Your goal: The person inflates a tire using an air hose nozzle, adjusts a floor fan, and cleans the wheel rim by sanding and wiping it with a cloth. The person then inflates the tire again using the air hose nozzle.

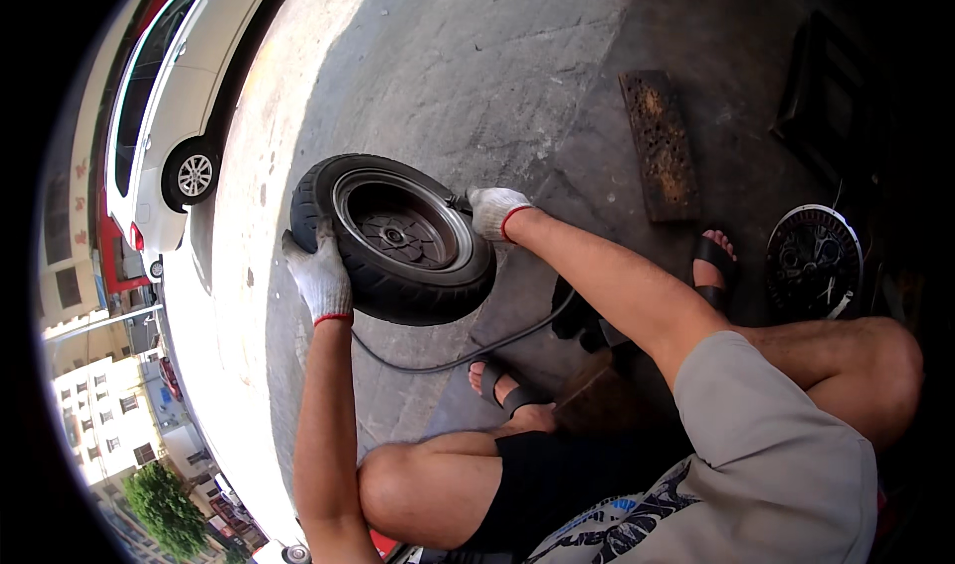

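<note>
A small scooter wheel [393, 238], stood on the concrete floor [477, 77], is steadied by the gloved left hand [320, 276] closed over its tyre while the right hand [494, 211], closed on the hose [468, 353] end at the rim, appears mid-inflation; a firm seal is needed next.

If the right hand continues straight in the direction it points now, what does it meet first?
Probably the wheel rim: the gloved right hand points left at the tyre's upper edge, already touching or nearly so; depth is unclear.

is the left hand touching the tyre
Touching. The head view shows the gloved left hand laid on the tread of the tyre, fingers curled over its edge, no gap.
</note>
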